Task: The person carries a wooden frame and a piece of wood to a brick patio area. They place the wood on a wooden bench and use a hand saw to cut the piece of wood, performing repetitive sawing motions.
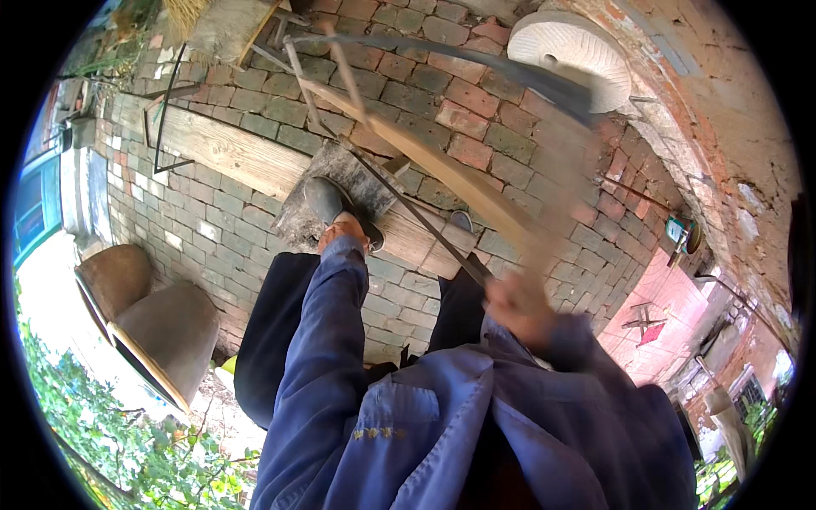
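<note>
My right hand (516, 302), blurred, grips a wooden-framed bow saw (433, 170), whose dark blade slants toward the back left over a plank. My left hand (340, 234) is closed beside my grey shoe (327, 198); what its fingers hold is hidden. That shoe rests on a rough, weathered wooden block (297, 212), which sits across a long pale plank bench (229, 153). My other shoe (459, 223) shows behind the bench.
Brick paving (467, 115) surrounds the bench. A round stone (569, 59) leans by the right wall. Two curved containers (166, 340) stand at left near foliage. A thin bent metal frame (174, 166) crosses the plank. A bucket (680, 229) is at the far right.
</note>
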A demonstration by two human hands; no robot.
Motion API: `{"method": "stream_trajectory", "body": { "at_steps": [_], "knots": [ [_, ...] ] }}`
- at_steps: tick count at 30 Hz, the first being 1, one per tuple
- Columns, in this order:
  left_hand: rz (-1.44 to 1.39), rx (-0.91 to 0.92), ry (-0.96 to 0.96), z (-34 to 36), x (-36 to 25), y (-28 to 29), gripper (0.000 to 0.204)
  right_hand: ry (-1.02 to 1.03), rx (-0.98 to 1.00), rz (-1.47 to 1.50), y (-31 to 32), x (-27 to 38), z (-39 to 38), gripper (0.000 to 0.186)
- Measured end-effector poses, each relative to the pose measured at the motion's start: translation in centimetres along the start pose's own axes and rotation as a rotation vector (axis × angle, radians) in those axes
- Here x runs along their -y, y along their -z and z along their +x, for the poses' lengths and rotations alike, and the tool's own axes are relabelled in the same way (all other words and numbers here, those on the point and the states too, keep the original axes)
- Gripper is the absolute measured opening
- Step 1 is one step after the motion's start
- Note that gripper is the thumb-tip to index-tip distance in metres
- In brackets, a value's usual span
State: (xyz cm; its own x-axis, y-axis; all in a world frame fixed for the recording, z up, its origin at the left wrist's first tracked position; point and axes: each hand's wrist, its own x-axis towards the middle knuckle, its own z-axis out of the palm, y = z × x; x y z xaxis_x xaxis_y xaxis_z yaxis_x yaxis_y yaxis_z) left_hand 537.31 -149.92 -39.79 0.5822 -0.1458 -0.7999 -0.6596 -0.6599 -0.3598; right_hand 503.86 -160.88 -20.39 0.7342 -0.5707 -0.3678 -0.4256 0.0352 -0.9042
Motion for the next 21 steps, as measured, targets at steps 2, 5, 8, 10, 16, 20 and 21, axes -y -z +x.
{"method": "stream_trajectory", "body": {
  "at_steps": [2, 5, 8, 10, 16, 20, 21],
  "knots": [
    [-0.016, 0.091, 0.008, -1.1, 0.1, 2.0, 0.083, -0.180, 0.176, 0.403, 3.2, 0.2, -8.2, 0.023],
    [-0.055, 0.064, -0.054, 0.2, -0.2, 0.6, 0.086, -0.242, 0.342, 1.079, 6.0, 2.1, -12.6, 0.033],
    [-0.053, 0.009, -0.027, 0.0, 1.5, -0.2, 0.085, -0.085, 0.149, 0.459, 3.0, 1.3, -5.0, 0.022],
    [-0.114, 0.040, -0.005, -1.3, -0.1, 1.2, 0.095, -0.061, -0.104, 0.112, -1.5, -0.7, 3.6, 0.020],
    [-0.082, 0.208, -0.047, -0.6, -0.5, 1.9, 0.106, -0.072, -0.229, 0.348, -8.3, -4.3, 17.2, 0.014],
    [-0.076, 0.111, 0.001, -0.3, 0.0, 1.0, 0.111, -0.085, -0.095, 0.162, -2.7, -0.8, 5.2, 0.017],
    [-0.079, 0.145, -0.003, -0.3, 0.1, 1.3, 0.111, -0.040, 0.000, 0.074, -0.2, 0.6, 1.5, 0.018]
  ]
}}
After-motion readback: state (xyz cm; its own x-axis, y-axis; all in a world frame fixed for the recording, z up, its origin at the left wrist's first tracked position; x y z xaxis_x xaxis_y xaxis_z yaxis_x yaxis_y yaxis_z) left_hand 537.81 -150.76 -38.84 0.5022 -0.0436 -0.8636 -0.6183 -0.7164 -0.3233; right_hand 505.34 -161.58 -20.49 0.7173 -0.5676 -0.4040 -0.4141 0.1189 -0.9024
